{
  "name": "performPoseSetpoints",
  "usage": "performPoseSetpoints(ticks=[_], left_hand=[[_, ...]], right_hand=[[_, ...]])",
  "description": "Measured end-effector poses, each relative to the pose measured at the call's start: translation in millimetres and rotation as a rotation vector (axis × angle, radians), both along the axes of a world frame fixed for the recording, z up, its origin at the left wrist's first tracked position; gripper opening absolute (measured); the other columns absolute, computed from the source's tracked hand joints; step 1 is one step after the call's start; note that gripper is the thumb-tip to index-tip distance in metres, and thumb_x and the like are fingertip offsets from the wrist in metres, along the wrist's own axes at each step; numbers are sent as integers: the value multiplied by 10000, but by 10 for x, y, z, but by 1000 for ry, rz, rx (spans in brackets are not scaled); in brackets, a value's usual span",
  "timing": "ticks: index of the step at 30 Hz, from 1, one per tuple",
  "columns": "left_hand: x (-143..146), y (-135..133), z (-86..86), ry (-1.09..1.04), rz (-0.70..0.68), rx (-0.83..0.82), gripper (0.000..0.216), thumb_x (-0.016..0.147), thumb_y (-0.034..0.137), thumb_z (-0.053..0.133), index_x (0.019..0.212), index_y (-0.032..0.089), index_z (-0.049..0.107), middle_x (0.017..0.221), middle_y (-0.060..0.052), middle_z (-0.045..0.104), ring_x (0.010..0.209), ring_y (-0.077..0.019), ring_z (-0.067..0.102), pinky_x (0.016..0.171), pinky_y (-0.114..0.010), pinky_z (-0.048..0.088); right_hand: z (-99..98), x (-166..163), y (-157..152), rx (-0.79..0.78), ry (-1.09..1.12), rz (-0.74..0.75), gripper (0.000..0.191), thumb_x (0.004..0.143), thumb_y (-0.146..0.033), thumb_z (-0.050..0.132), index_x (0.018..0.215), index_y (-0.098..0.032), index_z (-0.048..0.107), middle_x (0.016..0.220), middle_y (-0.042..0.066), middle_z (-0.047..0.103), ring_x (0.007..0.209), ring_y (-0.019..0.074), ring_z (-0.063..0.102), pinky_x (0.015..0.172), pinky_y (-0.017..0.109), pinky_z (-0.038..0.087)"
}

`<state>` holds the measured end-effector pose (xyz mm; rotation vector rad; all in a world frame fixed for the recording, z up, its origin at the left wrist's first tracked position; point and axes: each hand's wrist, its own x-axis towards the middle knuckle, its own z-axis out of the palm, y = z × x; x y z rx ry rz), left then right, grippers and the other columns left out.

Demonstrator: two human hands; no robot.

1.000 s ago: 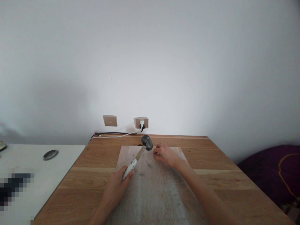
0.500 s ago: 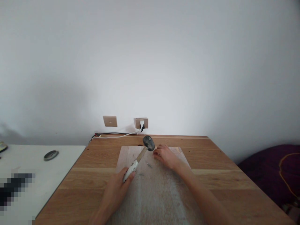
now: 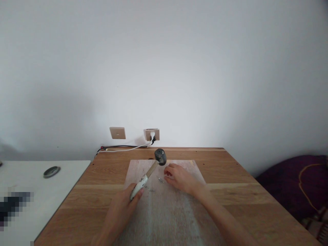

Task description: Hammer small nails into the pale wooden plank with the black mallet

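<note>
My left hand [image 3: 126, 203] is wrapped round the white-painted end of a rubber mallet's wooden handle. The black head of the rubber mallet [image 3: 160, 157] is raised above the far part of a pale, worn wooden board [image 3: 164, 215]. A few small metal nails [image 3: 160, 180] lie on the board between my hands, with another nail [image 3: 152, 190] closer to the left hand. Just right of the nails is my right hand [image 3: 180, 177], low over the board. Its fingers are bent, with a gap between thumb and fingertips, and nothing shows in them.
The board lies on a brown wooden table [image 3: 243, 194] against a white wall. Cables [image 3: 123, 149] run along the back left edge to a wall socket [image 3: 152, 134]. On the left, a white table [image 3: 69, 177] bears a grey oval object [image 3: 51, 171]. Dark purple fabric [image 3: 284, 181] is at right.
My right hand has come nearer and slightly left, from the board's far part to beside the nails. The mallet stays raised in my left hand. The view has shifted slightly.
</note>
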<state>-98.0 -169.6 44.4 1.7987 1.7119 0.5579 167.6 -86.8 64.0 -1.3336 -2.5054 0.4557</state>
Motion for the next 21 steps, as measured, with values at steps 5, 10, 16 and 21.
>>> performPoseSetpoints(ticks=[5, 10, 16, 21], left_hand=[[-123, 11, -24, -28, 23, 7, 442, 959, 537, 388, 1058, 211, 669, 948, -76, 767, 905, -277, 716, 770, -310, 468], [-184, 2, -86, -53, 38, 7, 444, 956, 521, 373, 1047, 205, 670, 927, -78, 768, 900, -270, 717, 786, -310, 479], [-217, 17, -161, -127, 89, 22, 465, 938, 554, 396, 1044, 199, 677, 950, -86, 768, 936, -296, 711, 813, -341, 491], [-242, 18, -177, -177, 113, 30, 463, 945, 550, 411, 1073, 195, 679, 986, -84, 770, 946, -291, 712, 806, -334, 490]], right_hand=[[-58, -267, 3, -47, -37, 56, 226, 701, -31, 597, 860, -157, 697, 815, 59, 691, 741, 178, 609, 661, 249, 386], [12, -151, 215, -13, 36, -4, 254, 750, -17, 544, 866, -139, 734, 887, 89, 693, 770, 173, 618, 704, 251, 423], [-57, -204, 449, -18, 127, 47, 312, 757, 18, 564, 961, -143, 737, 935, 69, 711, 793, 155, 650, 742, 235, 481], [-150, -265, 446, 1, 150, 69, 271, 809, -1, 565, 971, -147, 727, 961, 87, 714, 815, 176, 651, 750, 264, 492]])
